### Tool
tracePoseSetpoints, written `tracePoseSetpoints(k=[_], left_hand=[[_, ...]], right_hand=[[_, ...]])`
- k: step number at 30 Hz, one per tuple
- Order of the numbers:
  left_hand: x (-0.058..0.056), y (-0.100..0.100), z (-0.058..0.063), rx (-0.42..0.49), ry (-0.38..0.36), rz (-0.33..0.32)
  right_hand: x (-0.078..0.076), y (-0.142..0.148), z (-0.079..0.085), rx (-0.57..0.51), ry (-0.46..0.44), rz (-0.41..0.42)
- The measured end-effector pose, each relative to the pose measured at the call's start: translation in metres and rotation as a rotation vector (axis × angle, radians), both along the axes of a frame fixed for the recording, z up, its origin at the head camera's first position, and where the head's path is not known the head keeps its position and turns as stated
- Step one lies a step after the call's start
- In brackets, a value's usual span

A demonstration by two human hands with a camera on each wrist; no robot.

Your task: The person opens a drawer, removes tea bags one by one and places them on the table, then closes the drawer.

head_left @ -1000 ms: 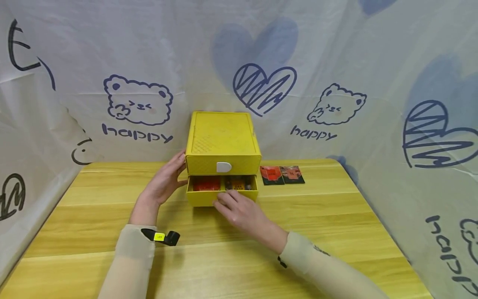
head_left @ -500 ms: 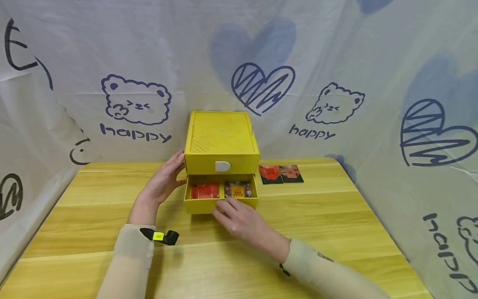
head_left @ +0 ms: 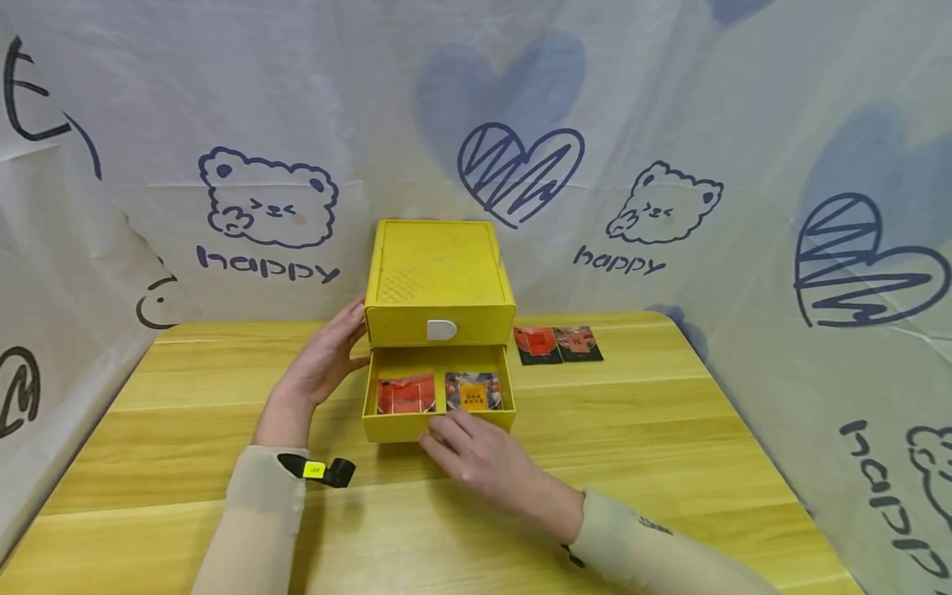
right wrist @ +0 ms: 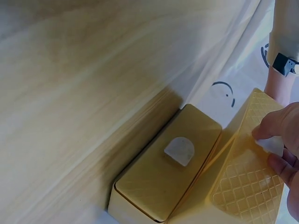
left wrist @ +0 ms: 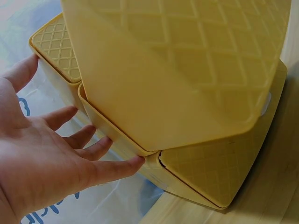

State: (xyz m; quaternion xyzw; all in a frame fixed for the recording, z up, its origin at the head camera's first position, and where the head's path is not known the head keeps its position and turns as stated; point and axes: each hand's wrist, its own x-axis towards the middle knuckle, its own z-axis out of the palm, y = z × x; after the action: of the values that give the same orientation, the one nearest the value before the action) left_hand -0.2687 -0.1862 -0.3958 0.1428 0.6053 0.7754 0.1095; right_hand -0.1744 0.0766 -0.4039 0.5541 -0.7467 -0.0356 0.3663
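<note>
A yellow drawer cabinet (head_left: 439, 268) stands at the back of the table; one drawer (head_left: 397, 428) below the top one is pulled out. My right hand (head_left: 479, 463) holds this drawer's front; in the right wrist view, thumb and fingers pinch its white drawer handle (right wrist: 271, 145). A red flat square packet (head_left: 406, 394) lies in the drawer's left compartment, and a dark packet with an orange label (head_left: 473, 392) in the right one. With spread, nearly straight fingers, my left hand (head_left: 320, 359) rests against the cabinet's left side, as the left wrist view (left wrist: 70, 154) shows.
Two dark-and-red square packets (head_left: 539, 345) lie side by side on the wooden table (head_left: 632, 446), right of the cabinet. A white cloth (head_left: 387, 107) with drawings hangs close behind. Beneath the pulled drawer is another drawer (right wrist: 154, 182) with a white handle, pushed in.
The drawer has slid further out toward me, with my right hand moving along on it. More of both packets inside shows. My left hand stays against the cabinet's side.
</note>
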Motion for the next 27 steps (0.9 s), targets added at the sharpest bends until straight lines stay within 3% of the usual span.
tracePoseSetpoints(k=[11,18,27], left_hand=[[-0.002,-0.001,-0.001,0.002,0.005,-0.002],[-0.003,-0.002,-0.002,0.006,0.011,-0.009],[-0.002,-0.001,-0.002,0.008,0.013,-0.016]], right_hand=[[0.011,0.003,0.002,0.008,-0.03,0.011],[0.008,0.004,-0.016,-0.018,-0.011,0.015],[0.012,0.005,-0.021,-0.084,-0.118,0.024]])
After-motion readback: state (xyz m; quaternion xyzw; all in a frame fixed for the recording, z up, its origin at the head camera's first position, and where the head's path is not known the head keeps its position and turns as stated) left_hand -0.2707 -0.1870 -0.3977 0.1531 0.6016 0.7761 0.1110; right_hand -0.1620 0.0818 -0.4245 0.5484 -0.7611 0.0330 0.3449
